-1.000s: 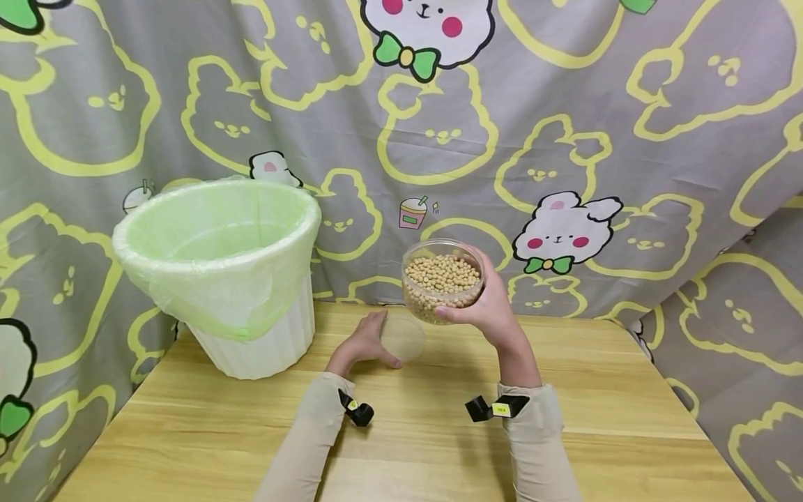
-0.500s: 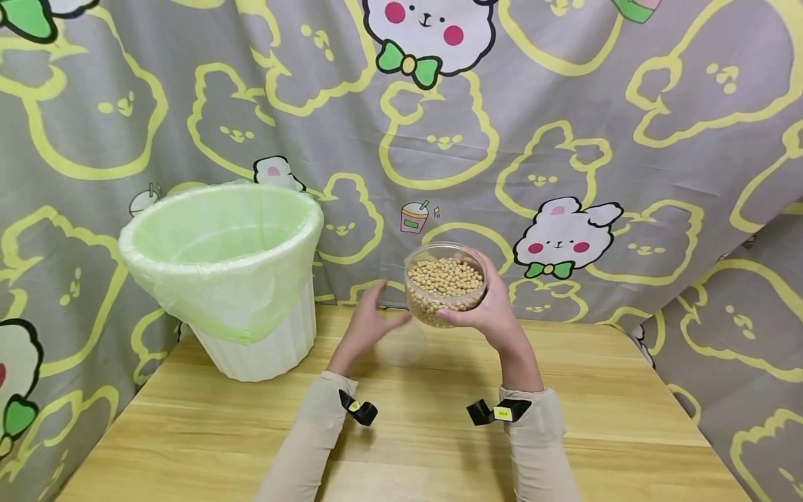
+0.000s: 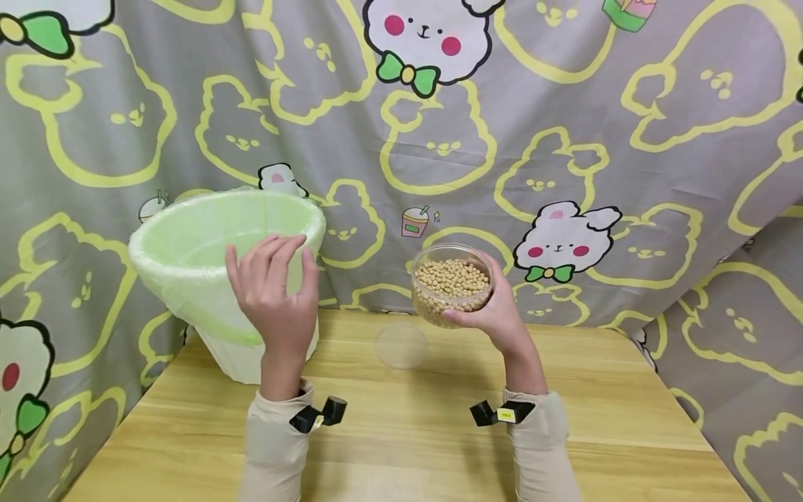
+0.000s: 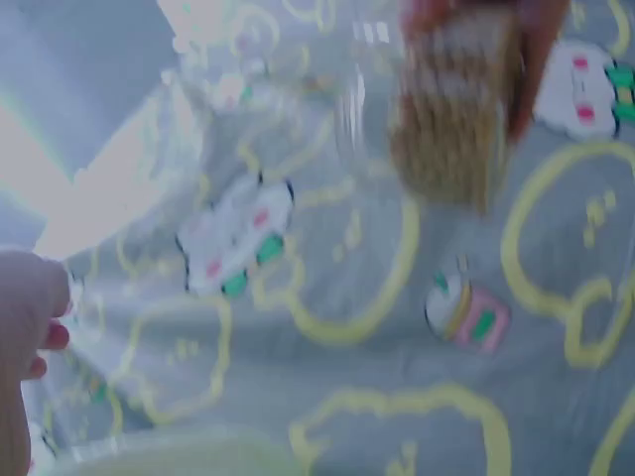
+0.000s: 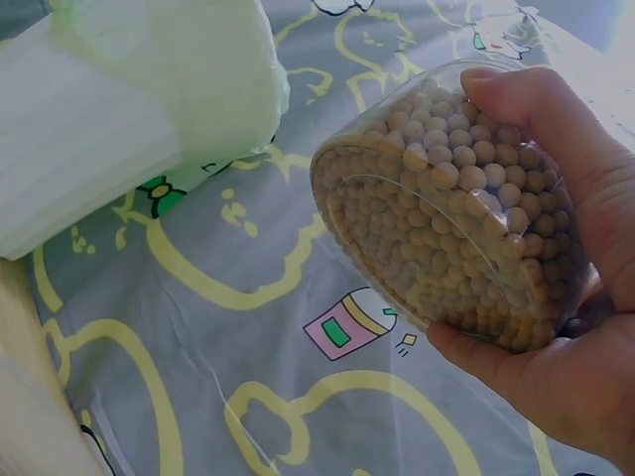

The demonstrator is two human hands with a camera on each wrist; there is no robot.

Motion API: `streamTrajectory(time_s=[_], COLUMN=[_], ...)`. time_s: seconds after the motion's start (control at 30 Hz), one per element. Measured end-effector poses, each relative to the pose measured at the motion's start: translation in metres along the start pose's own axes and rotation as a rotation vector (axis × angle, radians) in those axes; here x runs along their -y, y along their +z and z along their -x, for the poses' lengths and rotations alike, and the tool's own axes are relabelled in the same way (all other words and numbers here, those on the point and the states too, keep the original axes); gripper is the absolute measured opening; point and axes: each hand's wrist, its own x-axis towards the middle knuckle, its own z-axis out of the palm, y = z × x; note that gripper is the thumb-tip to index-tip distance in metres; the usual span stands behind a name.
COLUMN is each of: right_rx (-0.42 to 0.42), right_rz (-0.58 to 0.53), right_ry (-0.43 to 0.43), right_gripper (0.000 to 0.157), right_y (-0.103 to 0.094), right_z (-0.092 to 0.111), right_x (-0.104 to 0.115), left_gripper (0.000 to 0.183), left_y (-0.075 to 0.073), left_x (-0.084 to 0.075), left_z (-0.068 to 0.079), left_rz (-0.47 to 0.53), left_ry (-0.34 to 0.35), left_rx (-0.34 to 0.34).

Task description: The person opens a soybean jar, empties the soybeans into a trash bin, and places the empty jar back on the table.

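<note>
My right hand (image 3: 492, 314) grips a clear round plastic jar (image 3: 447, 314) from its right side, above the table. Small round beige pellets (image 3: 453, 277), soybean-like, fill most of it, and no lid covers the top. In the right wrist view the jar (image 5: 437, 238) is tilted, with thumb and fingers around its wall. My left hand (image 3: 276, 286) is raised in front of a white trash bin (image 3: 228, 355), fingers loosely bent and holding nothing. Only part of that hand (image 4: 25, 337) shows in the left wrist view. A translucent round lid (image 3: 400, 346) lies flat on the table between the hands.
The bin stands at the table's back left, lined with a pale green bag (image 3: 182, 286) folded over its rim. A grey patterned curtain (image 3: 439, 167) hangs behind the wooden table (image 3: 401, 446). Each sleeve carries a small black wrist camera (image 3: 505, 413).
My left hand has left the lid on the table, risen and moved left in front of the bin. The right hand still holds the jar, barely shifted.
</note>
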Motion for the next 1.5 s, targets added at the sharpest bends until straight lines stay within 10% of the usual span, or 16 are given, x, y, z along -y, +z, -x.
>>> streamTrajectory(time_s=[0.3,0.77,1.13,1.5], right_rx=[-0.012,-0.006,0.072,0.154], right_rz=[0.001,0.023,0.275,0.554], right_ry=[-0.006,0.043,0.046,-0.098], right_gripper=[0.110,0.104,0.108,0.120], right_y=[0.002,0.030,0.083,0.114], right_z=[0.002,-0.036,-0.109,-0.138], right_x=[0.002,0.051,0.089,0.108], left_gripper=[0.018,0.015,0.015,0.014], left_y=[-0.002,0.000,-0.004,-0.010], left_x=[0.046,0.050,0.045,0.038], left_z=[0.012,0.014,0.010,0.008], left_rz=[-0.337,-0.275,-0.259,-0.230], left_ry=[0.040,0.042,0.015,-0.025], left_rx=[0.186,0.145,0.160,0.168])
